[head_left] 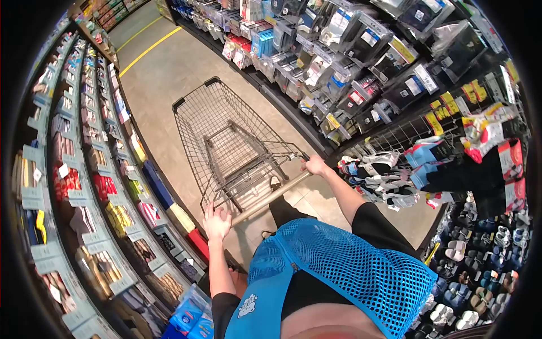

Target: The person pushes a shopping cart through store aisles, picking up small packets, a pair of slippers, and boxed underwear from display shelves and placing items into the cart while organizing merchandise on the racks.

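A wire shopping cart (226,121) stands in front of me in the aisle, with no goods visible in its basket. Its pale handle bar (272,198) runs slantwise between my hands. My right hand (314,165) is closed round the bar's right end. At the left end, my left hand (217,222) holds on with loosely curled fingers, next to the cart's frame. I wear a blue mesh vest (339,263) over black clothing, and one of my shoes (275,182) shows below the bar.
Shelves of folded, colourful textiles (101,186) line the left side. Packaged goods (361,39) hang on the right, with bundles of socks (375,169) close to my right arm. Slippers and sandals (474,265) fill a rack at lower right. Yellow lines (149,50) cross the floor ahead.
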`<action>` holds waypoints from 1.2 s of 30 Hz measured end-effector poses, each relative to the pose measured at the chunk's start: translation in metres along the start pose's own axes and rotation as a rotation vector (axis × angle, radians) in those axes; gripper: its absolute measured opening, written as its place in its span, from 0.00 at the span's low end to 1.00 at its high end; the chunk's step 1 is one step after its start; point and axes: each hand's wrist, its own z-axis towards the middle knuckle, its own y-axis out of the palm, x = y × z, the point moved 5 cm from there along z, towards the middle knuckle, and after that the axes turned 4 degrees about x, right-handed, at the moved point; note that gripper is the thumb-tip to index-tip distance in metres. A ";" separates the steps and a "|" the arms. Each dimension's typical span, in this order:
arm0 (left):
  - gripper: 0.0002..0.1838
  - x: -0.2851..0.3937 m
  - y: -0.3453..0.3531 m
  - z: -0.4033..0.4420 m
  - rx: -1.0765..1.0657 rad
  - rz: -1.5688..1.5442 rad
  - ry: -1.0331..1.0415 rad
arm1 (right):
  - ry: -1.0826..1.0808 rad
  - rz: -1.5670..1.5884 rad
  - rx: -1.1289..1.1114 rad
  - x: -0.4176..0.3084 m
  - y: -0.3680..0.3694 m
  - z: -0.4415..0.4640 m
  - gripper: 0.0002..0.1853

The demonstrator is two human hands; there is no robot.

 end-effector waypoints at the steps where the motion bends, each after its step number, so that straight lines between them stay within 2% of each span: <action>1: 0.22 -0.001 -0.001 0.008 0.003 -0.010 0.003 | -0.020 0.030 0.001 -0.011 -0.003 0.002 0.20; 6: 0.19 -0.001 -0.007 0.057 -0.022 -0.027 -0.037 | -0.002 0.153 -0.096 -0.035 -0.006 0.050 0.22; 10: 0.18 -0.014 -0.002 0.096 0.038 0.029 -0.022 | -0.077 0.029 -0.145 -0.078 -0.022 0.072 0.24; 12: 0.18 -0.012 -0.010 0.115 0.040 0.043 -0.036 | -0.146 0.140 -0.023 -0.099 -0.026 0.094 0.13; 14: 0.17 -0.005 -0.023 0.131 0.055 0.036 -0.082 | -0.209 0.065 -0.116 -0.102 -0.016 0.131 0.15; 16: 0.17 -0.008 -0.024 0.149 0.047 0.036 -0.136 | -0.191 0.041 -0.110 -0.116 -0.021 0.152 0.25; 21: 0.20 0.001 -0.041 0.193 -0.009 0.033 -0.220 | -0.180 0.169 -0.147 -0.164 -0.033 0.195 0.25; 25: 0.18 0.002 -0.054 0.230 0.054 0.011 -0.265 | -0.224 0.079 -0.140 -0.202 -0.041 0.235 0.22; 30: 0.18 -0.003 -0.061 0.274 0.111 -0.009 -0.253 | -0.215 0.189 -0.159 -0.231 -0.040 0.289 0.17; 33: 0.18 -0.010 -0.067 0.303 0.113 -0.060 -0.211 | -0.256 0.138 -0.088 -0.245 -0.036 0.327 0.11; 34: 0.20 -0.016 -0.071 0.317 0.088 -0.084 -0.209 | -0.215 0.213 -0.098 -0.254 -0.036 0.332 0.10; 36: 0.20 -0.022 -0.081 0.339 0.114 -0.089 -0.192 | -0.179 0.125 -0.078 -0.264 -0.034 0.357 0.09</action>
